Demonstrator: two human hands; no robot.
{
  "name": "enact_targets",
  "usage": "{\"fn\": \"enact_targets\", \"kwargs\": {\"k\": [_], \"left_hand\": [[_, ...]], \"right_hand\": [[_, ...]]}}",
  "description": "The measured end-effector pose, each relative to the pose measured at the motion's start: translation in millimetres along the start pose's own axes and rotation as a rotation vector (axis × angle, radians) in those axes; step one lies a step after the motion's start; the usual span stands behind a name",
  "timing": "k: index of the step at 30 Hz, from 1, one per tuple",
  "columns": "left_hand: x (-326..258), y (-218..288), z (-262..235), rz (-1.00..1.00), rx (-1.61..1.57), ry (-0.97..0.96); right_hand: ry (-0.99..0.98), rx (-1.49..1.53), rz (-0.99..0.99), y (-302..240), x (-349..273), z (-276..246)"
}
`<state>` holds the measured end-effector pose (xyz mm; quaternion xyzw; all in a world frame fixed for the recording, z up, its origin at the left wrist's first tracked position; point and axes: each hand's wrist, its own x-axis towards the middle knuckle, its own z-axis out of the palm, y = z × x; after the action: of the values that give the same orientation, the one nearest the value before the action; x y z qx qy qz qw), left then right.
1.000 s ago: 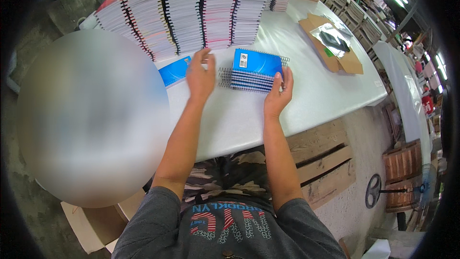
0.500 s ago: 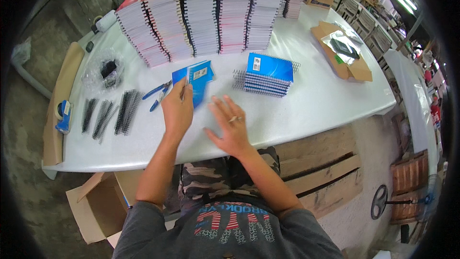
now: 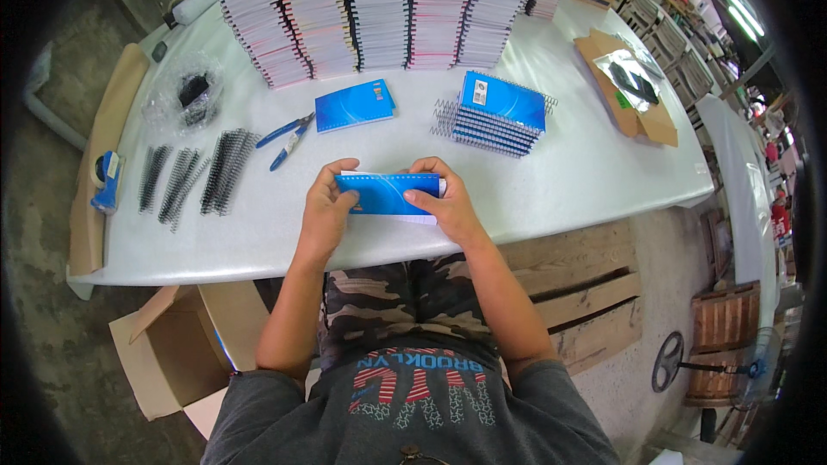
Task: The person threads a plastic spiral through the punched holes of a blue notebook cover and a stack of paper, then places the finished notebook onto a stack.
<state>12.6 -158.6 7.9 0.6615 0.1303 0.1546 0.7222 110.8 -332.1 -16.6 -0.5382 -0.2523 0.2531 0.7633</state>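
Both hands hold a small blue-covered notepad block (image 3: 388,194) with a punched top edge, just above the near side of the white table (image 3: 258,232). My left hand (image 3: 327,207) grips its left end and my right hand (image 3: 444,202) grips its right end, thumbs on the cover. Behind it lies another blue unbound notepad (image 3: 353,105). A stack of spiral-bound blue notebooks (image 3: 495,112) sits to the right. Blue-handled pliers (image 3: 287,138) lie to the left of the loose notepad.
Tall stacks of unbound notepads (image 3: 388,4) line the table's far side. Black binding coils (image 3: 194,172) lie at the left, with a bag of coils (image 3: 189,95) and a tape dispenser (image 3: 105,181). An open cardboard box (image 3: 624,90) sits right; another box (image 3: 172,353) stands on the floor.
My hands left the bound stack at the right, reached toward the loose blue notepads, and now hold one notepad block together in front of me.
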Motion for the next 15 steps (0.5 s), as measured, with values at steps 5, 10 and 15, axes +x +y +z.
{"fn": "enact_targets", "kwargs": {"k": [5, 10, 15], "left_hand": [[-7.0, -15.4, -5.0, 0.063, 0.031, 0.031], [-16.7, -16.2, -3.1, 0.112, -0.041, 0.018], [-16.0, -18.8, -1.9, 0.111, 0.026, 0.003]], "right_hand": [[-0.052, 0.015, -0.148, 1.2, -2.6, 9.7], [-0.108, 0.046, -0.116, -5.6, -7.1, 13.3], [-0.094, -0.188, -0.273, 2.2, -6.2, 6.6]]}}
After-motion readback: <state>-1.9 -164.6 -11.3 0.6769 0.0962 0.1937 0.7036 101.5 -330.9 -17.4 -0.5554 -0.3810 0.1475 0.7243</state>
